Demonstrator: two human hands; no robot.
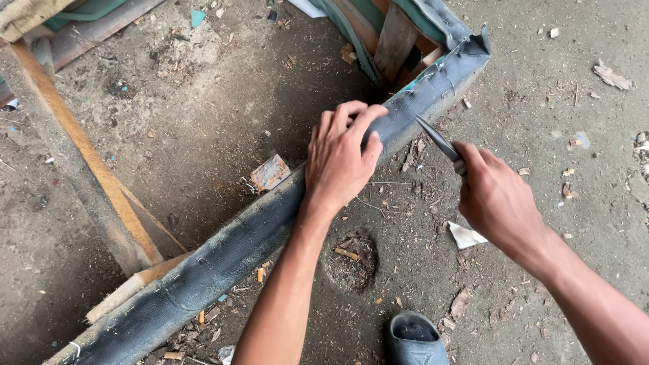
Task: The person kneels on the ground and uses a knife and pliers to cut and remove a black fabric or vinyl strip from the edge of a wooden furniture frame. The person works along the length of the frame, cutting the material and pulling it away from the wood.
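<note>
Dark covering: black upholstery material (223, 260) is still wrapping the long frame rail, running from the lower left of the frame up to the corner at upper centre.
Progress: at the corner (466, 54) the covering is already pulled loose and ragged, with teal fabric and bare wood slats showing; along the rest of the rail it looks still fastened, so by my reading most of the stripping is left.
Left hand (338, 159): pressing down on the rail at centre frame, fingers curled over its top edge, the grip clamped on the covering.
Right hand (497, 199): closed round the handle of a slim metal tool (436, 138), centre right.
Tool tip: touching the covering just beside the left fingertips, on their right.
Floor (541, 108): dirt, littered with wood chips and scraps.
Sandal (414, 338): grey, at the bottom edge.
</note>
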